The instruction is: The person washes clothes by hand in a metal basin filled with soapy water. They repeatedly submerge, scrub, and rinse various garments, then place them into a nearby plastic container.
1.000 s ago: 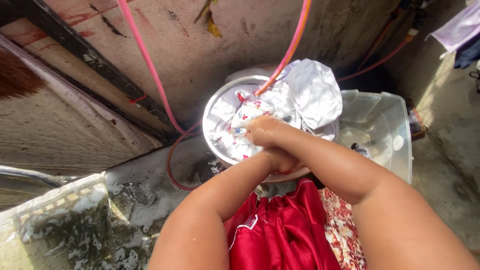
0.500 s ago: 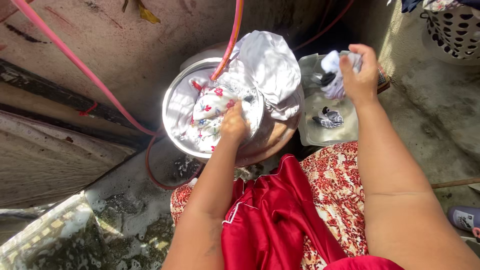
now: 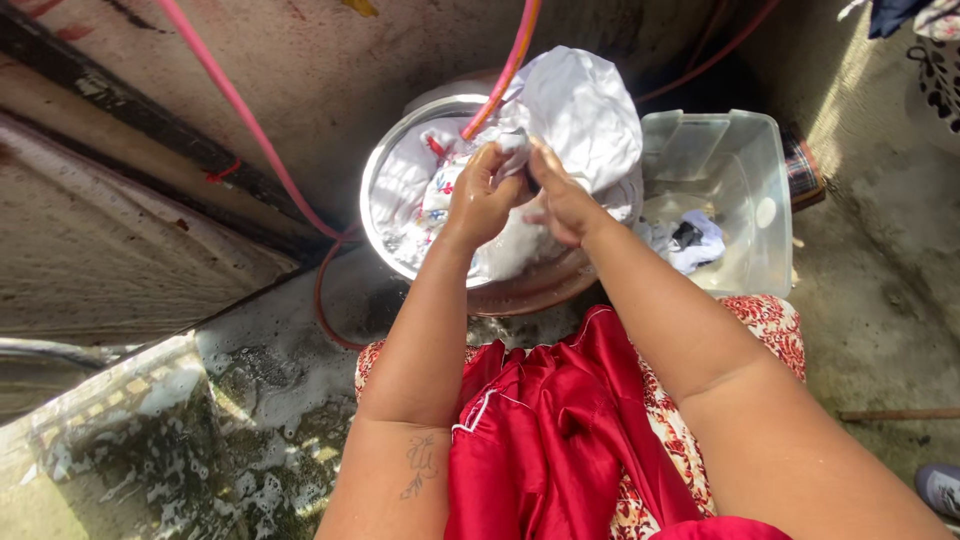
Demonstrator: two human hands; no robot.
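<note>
Gripping one small white cloth point(image 3: 515, 145) between them, the left hand point(image 3: 482, 195) and right hand point(image 3: 560, 200) meet above the metal basin point(image 3: 385, 175), likely so drips fall back onto the wet laundry there. Left grip is pressed together around the cloth's end; right fingers pinch it from the other side. The cloth is bunched, its long axis running roughly hand to hand, left to right. A pink hose point(image 3: 500, 80) dips into the basin; a clear plastic tub point(image 3: 745, 150) sits just right.
</note>
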